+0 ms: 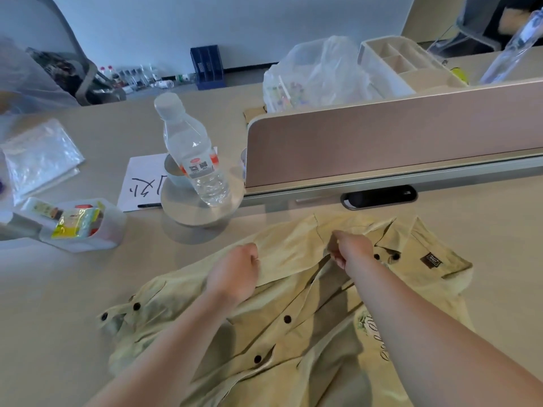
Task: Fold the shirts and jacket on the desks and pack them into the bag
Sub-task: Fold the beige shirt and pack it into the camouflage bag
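Yellow shirt (pixel 264 333) lay lower centre on bench (pixel 73 289), open room lower left; left hand (pixel 235 271) gripped, right hand (pixel 349 249) pinched its fabric.

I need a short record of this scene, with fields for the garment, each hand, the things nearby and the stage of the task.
garment: yellow shirt, dark buttons, lying rumpled on the desk
left: left hand grips a fold of the cloth
right: right hand pinches the cloth near the collar
nearby: water bottle upright on a round base; snack box further left
stage: shirt not yet folded
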